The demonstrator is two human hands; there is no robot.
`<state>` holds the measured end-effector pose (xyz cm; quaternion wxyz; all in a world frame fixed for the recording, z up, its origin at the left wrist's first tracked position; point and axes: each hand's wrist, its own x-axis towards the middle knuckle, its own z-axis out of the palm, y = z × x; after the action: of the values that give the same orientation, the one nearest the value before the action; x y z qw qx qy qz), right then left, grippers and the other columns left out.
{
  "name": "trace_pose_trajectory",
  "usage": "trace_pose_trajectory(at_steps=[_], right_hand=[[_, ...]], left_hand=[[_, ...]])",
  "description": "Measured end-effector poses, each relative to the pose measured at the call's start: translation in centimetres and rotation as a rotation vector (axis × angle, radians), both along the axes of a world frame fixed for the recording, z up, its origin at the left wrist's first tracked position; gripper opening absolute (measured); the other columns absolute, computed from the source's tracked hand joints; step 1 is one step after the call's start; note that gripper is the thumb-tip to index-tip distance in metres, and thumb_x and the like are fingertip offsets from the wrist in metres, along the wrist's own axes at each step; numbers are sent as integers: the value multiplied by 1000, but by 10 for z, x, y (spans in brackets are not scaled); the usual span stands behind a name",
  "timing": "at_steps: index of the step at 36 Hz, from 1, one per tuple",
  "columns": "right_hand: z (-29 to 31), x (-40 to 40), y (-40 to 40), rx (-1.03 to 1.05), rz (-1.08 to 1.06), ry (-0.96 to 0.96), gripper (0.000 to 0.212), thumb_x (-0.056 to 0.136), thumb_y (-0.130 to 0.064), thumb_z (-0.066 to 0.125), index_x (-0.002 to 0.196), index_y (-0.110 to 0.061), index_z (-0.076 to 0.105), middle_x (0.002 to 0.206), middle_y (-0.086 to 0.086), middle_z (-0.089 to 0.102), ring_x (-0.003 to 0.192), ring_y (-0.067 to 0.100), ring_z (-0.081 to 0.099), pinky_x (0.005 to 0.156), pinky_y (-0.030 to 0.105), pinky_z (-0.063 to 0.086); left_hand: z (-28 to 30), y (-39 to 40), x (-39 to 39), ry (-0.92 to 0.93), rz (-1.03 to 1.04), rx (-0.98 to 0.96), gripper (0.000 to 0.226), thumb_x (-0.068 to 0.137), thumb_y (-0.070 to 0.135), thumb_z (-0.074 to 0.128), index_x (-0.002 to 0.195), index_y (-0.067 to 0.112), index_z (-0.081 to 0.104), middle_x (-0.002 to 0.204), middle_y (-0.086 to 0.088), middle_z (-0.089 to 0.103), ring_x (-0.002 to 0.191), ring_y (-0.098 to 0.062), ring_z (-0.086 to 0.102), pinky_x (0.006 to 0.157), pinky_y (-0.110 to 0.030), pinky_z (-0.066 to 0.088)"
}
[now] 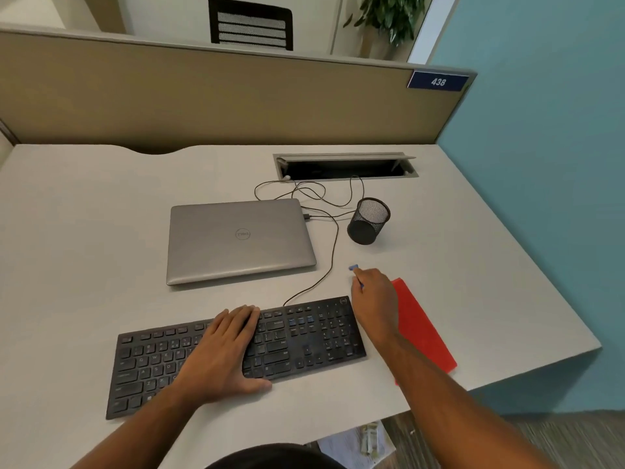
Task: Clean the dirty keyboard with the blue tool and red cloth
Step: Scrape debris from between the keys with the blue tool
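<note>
A person sits at a pale grey surface [84, 231] inside a cubicle, seen from above. A closed silver laptop [236, 242] lies at the middle, its lid bearing the Dell logo. In front of it, nearest the person, lies the black keyboard [304, 343], angled slightly, with a small round logo at its top right corner that is too small to read. Its cable runs back towards an open cable hatch [345, 165].

The left hand [226, 350] lies flat on the middle of the keyboard, fingers straight and close together, apparently steadying it. The right hand [375, 296] reaches past the keyboard's right end, its fingers curled round the blue tool [353, 267], whose tip pokes out beyond the knuckles. The red cloth [422, 330] lies flat on the surface just right of the keyboard, partly under the right forearm, untouched.

The task seems barely started: the tool is only being picked up, and brushing and wiping both remain.

A black mesh pen cup [368, 221] stands behind. A blue plate [438, 81] on the partition reads "438".
</note>
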<state>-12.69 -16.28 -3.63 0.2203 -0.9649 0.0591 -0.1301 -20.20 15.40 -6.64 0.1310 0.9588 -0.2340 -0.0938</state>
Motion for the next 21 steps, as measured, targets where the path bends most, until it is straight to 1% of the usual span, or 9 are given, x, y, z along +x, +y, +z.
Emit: trace_pose_trajectory(at_steps=[4, 8, 12, 14, 17, 21], right_hand=[[-6, 32, 1, -73, 33, 56, 34, 103, -22, 51, 134, -14, 63, 113, 7, 68, 101, 20, 63, 89, 32, 54], [-11, 54, 0, -127, 65, 135, 41, 104, -23, 50, 143, -13, 53, 124, 11, 63, 114, 23, 60, 98, 33, 50], [-14, 66, -2, -153, 90, 220, 46, 105, -24, 47, 150, -14, 43, 134, 10, 56, 123, 22, 55, 103, 31, 46], [-16, 70, -2, -168, 105, 248, 48, 106, -24, 46, 152, -14, 39, 136, 10, 55, 123, 22, 55, 103, 32, 46], [-19, 74, -3, -199, 127, 271, 52, 106, -21, 45, 155, -12, 32, 134, 9, 55, 118, 21, 56, 101, 31, 48], [-21, 75, -3, -237, 141, 288, 62, 101, -11, 49, 158, -10, 24, 134, 10, 53, 115, 20, 55, 99, 30, 49]], left_hand=[[1, 0, 0, 9, 2, -1, 136, 68, 104, 42, 165, 13, 16, 168, -7, 27, 153, -20, 15, 125, -34, -7], [4, -3, 0, 7, 13, 11, 135, 67, 104, 42, 163, 11, 24, 164, -8, 36, 149, -22, 21, 125, -30, -9], [1, -2, -1, 8, 15, -8, 137, 67, 105, 41, 165, 14, 15, 168, -7, 28, 152, -19, 15, 125, -31, -11], [0, -1, -1, 7, 13, 0, 137, 66, 105, 41, 166, 15, 12, 170, -6, 24, 154, -20, 14, 125, -32, -10], [-2, -1, -1, -4, 14, 1, 138, 66, 106, 40, 166, 17, 7, 172, -4, 16, 157, -20, 11, 125, -36, -8], [-2, -1, -1, -8, 18, 9, 137, 66, 105, 40, 166, 14, 15, 169, -6, 25, 155, -20, 16, 125, -38, -1]])
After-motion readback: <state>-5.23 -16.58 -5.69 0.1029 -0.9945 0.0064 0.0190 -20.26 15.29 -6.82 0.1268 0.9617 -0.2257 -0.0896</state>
